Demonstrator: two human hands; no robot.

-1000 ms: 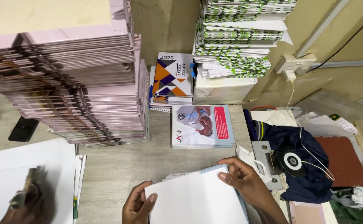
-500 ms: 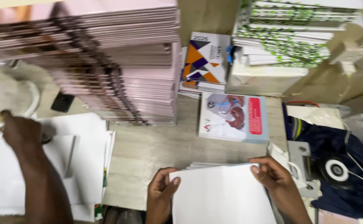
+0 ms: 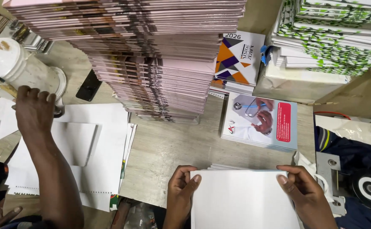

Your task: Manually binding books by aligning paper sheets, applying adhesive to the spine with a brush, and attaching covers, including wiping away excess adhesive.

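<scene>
I look down from my head camera onto a pale wooden worktable (image 3: 172, 144) crowded with printed matter. At the near edge, in the middle, my left hand (image 3: 181, 191) and right hand (image 3: 306, 193) are set apart, each clamped on one far corner of a thin stack of plain white paper sheets (image 3: 240, 199). Thumbs lie on top and fingers curl under the edges. The stack lies flat on the table just in front of me, running out of view at the near edge.

I judge the sheets light, limp and smooth, so they would slide over one another and sag if lifted by one side. Holding both far corners, or both side edges, looks the safest grip, with enough pinch to keep the sheets squared.

Just beyond my right hand lies a square booklet with a pale blue and red cover showing a stethoscope (image 3: 259, 121). Far of it sits a white booklet with orange and purple triangles (image 3: 238, 57). A tall leaning pile of pink-edged booklets (image 3: 151, 55) fills the far middle. At the far right stands a pile of white booklets with green patterned edges (image 3: 333, 29).

To the left, another person's hand (image 3: 33, 112) reaches toward a white plastic tub (image 3: 13, 70), over loose white sheets with perforated edges (image 3: 88, 157). A dark phone (image 3: 88, 85) lies flat near the tub. At the near right, dark blue cloth (image 3: 355, 157) lies under a metal tool with a round black and white disc (image 3: 369, 186).
</scene>
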